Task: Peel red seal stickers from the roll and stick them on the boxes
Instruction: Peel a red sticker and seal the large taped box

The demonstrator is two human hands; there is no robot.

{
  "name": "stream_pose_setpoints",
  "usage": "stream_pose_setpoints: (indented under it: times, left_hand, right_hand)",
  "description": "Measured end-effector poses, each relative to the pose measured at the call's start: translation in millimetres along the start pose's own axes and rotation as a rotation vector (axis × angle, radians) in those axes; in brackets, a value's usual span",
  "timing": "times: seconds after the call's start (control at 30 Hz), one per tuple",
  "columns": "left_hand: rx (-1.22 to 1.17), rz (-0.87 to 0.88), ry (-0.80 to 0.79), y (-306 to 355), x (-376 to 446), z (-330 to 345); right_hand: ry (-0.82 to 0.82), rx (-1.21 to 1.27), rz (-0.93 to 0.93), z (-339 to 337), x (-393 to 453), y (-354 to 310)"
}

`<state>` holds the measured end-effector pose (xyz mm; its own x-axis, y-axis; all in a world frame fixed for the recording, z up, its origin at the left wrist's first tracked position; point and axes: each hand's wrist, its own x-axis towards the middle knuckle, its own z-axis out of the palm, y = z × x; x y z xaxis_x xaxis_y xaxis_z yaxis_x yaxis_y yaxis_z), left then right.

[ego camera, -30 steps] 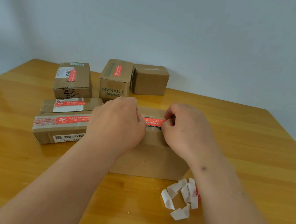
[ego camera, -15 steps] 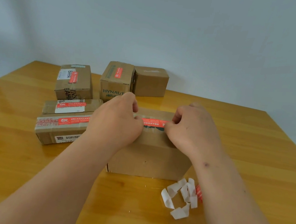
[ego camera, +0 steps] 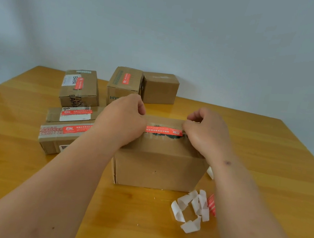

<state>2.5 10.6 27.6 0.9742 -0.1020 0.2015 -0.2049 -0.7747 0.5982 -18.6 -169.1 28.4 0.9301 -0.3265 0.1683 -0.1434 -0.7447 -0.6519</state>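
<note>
Head view, nearest first: white backing strips curled in a loose heap on the wooden table, at the right forearm's inner side, a bit of red sticker stock showing at the heap's right edge. Next back, nearest cardboard box, brown, upright, both forearms reaching over its near edge. On its top, across the taped seam, a red seal sticker lying flat, running left to right. Left hand at the sticker's left end, fingers curled, knuckles up, thumb side pressed down there; right hand at the right end, fingers curled likewise, fingertips pressed onto the sticker; no pinch visible on either. Further left, two flat boxes, front and behind, each with a red sticker on top. Farthest, by the wall: BAHA-marked box and green-lettered box, both stickered, then a plain box touching the latter's right side.
</note>
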Motion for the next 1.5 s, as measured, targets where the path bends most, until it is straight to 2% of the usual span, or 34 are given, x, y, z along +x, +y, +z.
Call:
stream_pose_setpoints:
  times: [0.13,0.23,0.37,0.47,0.6,0.77,0.93,1.07,1.17,1.33,1.43,1.5]
  left_hand:
    - [0.052,0.020,0.011,0,-3,3]
    - [-0.013,0.008,0.044,-2,-5,3]
    - [0.082,0.023,-0.024,4,-11,4]
    - [0.060,0.006,-0.006,6,-15,4]
    - [0.201,-0.021,0.031,17,-20,9]
    - [0.053,-0.035,0.000,10,-11,1]
    - [0.173,-0.052,-0.021,16,-2,0]
    - [0.152,-0.048,-0.021,13,3,-1]
    - [0.170,-0.034,-0.016,13,3,1]
    - [-0.022,-0.012,-0.021,-3,5,-3]
    - [-0.050,0.020,-0.002,-5,0,-2]
    - [-0.069,0.045,0.035,-7,-4,0]
  right_hand:
    - [-0.003,-0.031,-0.009,1,-3,3]
    - [-0.007,0.024,-0.016,-2,-7,4]
    - [-0.080,-0.078,-0.085,-2,-14,4]
    - [-0.069,-0.004,-0.066,-4,-14,6]
    - [-0.057,-0.105,-0.091,1,-17,3]
    - [-0.021,-0.043,-0.026,-3,-9,0]
    - [-0.032,-0.268,0.015,4,0,-14]
    - [-0.034,-0.212,0.032,2,4,-16]
    - [-0.083,-0.267,0.025,4,4,-16]
    - [-0.051,-0.138,0.011,-5,12,0]
    - [-0.067,-0.131,0.011,-2,6,3]
    - [-0.023,-0.096,0.005,-3,4,7]
